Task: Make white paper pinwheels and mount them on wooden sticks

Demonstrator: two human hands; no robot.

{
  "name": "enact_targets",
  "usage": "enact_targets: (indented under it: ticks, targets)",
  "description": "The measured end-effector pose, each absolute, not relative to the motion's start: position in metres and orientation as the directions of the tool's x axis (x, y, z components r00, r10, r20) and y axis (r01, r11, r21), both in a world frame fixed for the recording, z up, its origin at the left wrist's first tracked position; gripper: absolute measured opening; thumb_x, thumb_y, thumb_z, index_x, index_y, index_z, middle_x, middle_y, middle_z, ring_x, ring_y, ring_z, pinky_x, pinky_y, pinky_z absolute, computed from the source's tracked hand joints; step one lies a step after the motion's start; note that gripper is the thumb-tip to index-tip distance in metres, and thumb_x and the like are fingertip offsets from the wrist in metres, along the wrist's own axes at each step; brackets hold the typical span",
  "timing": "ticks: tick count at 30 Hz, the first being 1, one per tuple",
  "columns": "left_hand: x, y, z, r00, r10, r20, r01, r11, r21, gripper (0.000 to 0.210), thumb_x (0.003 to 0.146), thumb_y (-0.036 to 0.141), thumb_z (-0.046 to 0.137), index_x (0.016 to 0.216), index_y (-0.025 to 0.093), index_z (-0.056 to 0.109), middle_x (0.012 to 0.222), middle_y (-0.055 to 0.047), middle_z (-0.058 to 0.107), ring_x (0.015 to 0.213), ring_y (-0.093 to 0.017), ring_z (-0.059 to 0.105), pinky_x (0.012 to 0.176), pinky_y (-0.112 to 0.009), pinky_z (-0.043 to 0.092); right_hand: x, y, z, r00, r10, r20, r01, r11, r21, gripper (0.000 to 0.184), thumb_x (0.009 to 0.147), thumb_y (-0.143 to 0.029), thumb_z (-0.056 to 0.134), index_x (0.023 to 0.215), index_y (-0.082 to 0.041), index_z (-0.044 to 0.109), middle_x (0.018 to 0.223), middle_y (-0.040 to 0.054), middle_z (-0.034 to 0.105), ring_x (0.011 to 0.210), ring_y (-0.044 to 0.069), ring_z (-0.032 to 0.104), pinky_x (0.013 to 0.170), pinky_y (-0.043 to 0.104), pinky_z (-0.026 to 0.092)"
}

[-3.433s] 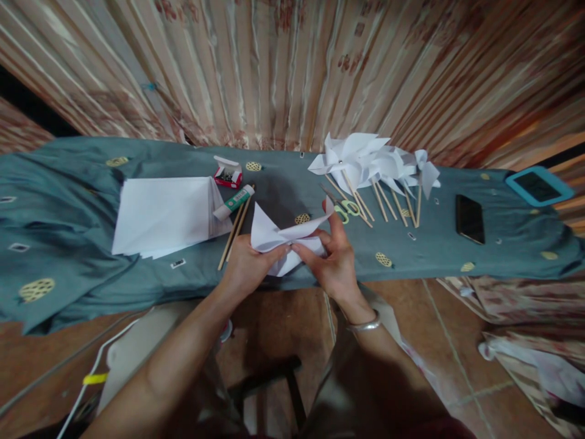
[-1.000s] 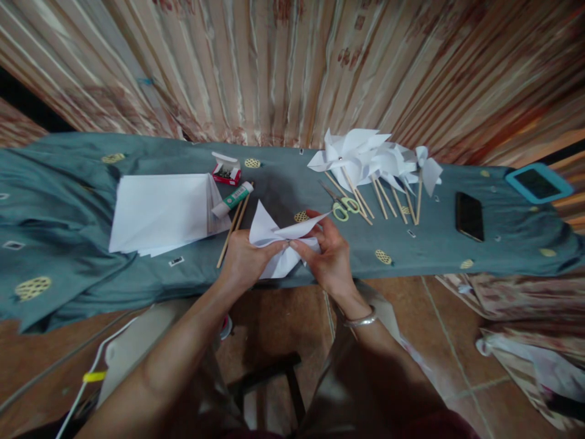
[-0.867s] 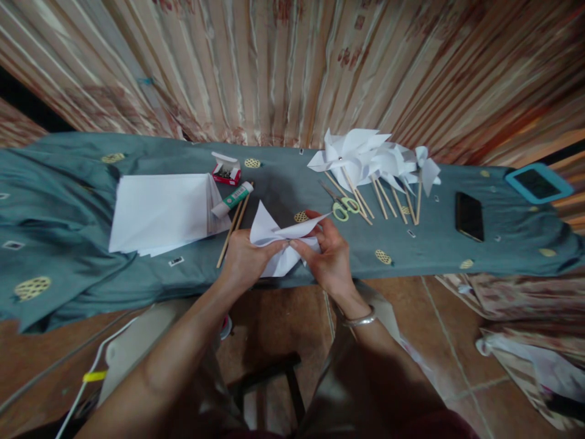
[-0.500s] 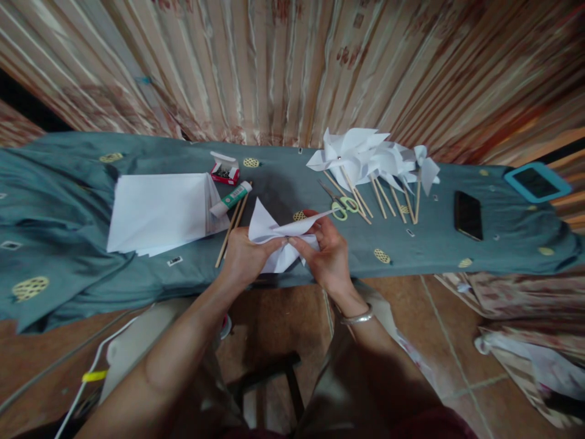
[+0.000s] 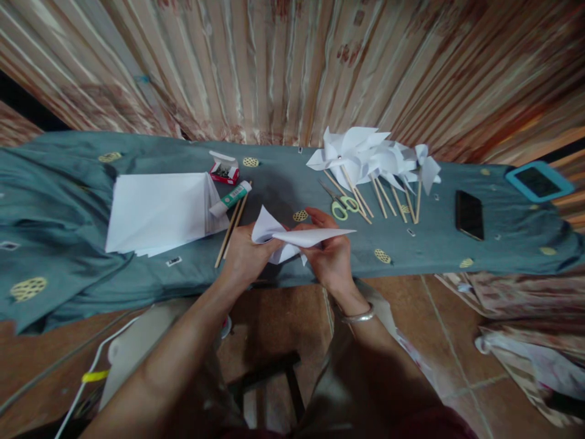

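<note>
Between my two hands is a white paper pinwheel [image 5: 292, 236], its blades curled and one long edge turned flat toward me. My left hand [image 5: 249, 256] pinches its left side with the thumb on the paper. On the other side my right hand [image 5: 329, 256] grips it, the thumb partly hidden under a paper flap and the forefinger raised behind. Just left of the paper lie thin wooden sticks [image 5: 227, 235] and a glue stick [image 5: 231, 199]. Green-handled scissors [image 5: 340, 206] rest beyond my right hand.
A stack of white paper [image 5: 158, 210] lies at left, near a red-and-white box of small metal pins [image 5: 224, 169]. Finished pinwheels on sticks [image 5: 361, 152] are piled at the back right. Farther right are a black phone [image 5: 469, 214] and a blue-framed tablet [image 5: 539, 182].
The pinwheel has tilted in my hands, and a blade that pointed up now lies flatter, stretching to the right over my right hand. My right thumb has gone under the paper.
</note>
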State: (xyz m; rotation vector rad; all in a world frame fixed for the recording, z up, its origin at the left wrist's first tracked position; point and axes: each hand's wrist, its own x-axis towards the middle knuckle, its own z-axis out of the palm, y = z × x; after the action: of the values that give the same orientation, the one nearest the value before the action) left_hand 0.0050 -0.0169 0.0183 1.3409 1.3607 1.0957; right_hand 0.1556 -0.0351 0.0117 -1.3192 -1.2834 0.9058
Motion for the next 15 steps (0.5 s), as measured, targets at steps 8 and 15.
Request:
enact_targets:
  ticks: [8,15]
  targets:
    - [0.005,-0.017,0.019,-0.023,0.999,-0.027,0.17,0.03,0.985,0.015,0.06,0.02,0.075,0.073,0.012,0.073,0.068,-0.003,0.073,0.063,-0.018,0.068,0.054,-0.022,0.052,0.159,-0.033,0.002,0.103,0.987,0.121,0.208,0.098,-0.973,0.05,0.073,-0.034,0.073,0.118,-0.021,0.057,0.088,0.0008,0.074,0.09,0.02,0.069,0.081,0.034,0.058]
    - [0.005,-0.016,0.019,-0.04,0.996,-0.077,0.155,0.082,0.985,0.019,0.057,0.023,0.077,0.07,0.011,0.072,0.066,-0.003,0.072,0.061,-0.018,0.066,0.054,-0.024,0.052,0.159,-0.033,0.001,0.102,0.988,0.118,0.162,0.1,-0.982,0.046,0.072,-0.032,0.074,0.115,-0.021,0.059,0.09,0.0015,0.074,0.095,0.02,0.069,0.086,0.034,0.057]
